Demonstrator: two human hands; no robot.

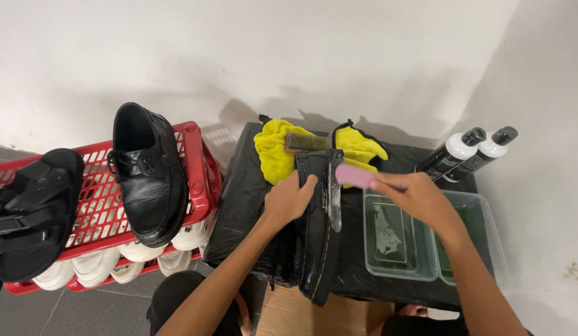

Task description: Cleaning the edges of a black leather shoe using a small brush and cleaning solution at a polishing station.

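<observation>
My left hand (289,199) grips a black leather shoe (319,249) held on its side over a black-covered table (239,199), sole edge with yellow stitching facing right. White foam covers part of the sole near the heel. My right hand (416,194) holds a pink brush (356,176) against that foamy sole edge.
A yellow cloth (278,152) and a brown brush (306,142) lie behind the shoe. Two clear plastic tubs (398,239) with water sit at right, two black bottles (458,154) beyond them. A second black shoe (149,174) and black sandals (31,211) rest on a red crate (199,180) at left, white shoes beneath.
</observation>
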